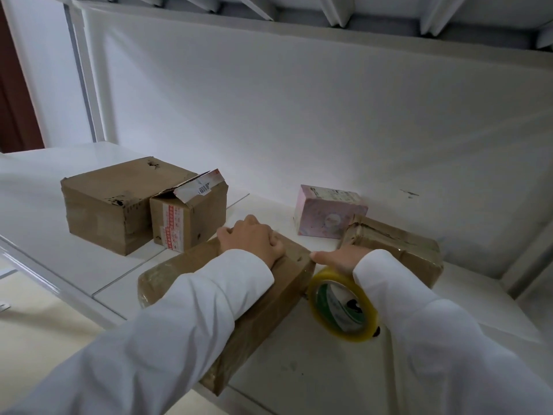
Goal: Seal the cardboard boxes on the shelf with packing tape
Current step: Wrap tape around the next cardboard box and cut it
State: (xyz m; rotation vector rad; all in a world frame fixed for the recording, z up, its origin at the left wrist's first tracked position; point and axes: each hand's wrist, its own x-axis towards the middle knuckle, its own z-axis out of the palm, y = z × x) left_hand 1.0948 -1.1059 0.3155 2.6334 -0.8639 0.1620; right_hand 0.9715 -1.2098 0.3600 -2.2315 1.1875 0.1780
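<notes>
A long flat cardboard box [179, 271] lies at the front of the white shelf [89, 259], its near end past the shelf edge. My left hand [251, 238] rests on the box's far end with fingers curled over its far edge. My right hand [335, 259] holds a yellowish roll of packing tape [341, 307] just right of the box's far right corner, thumb stretched toward that corner. The sleeve hides most of the right hand's fingers.
A large brown box [110, 202] and a smaller box with a torn label flap [191, 217] stand at the back left. A pink carton [326, 214] stands by the back wall. Another taped brown box [398, 250] lies at the right, behind my right wrist.
</notes>
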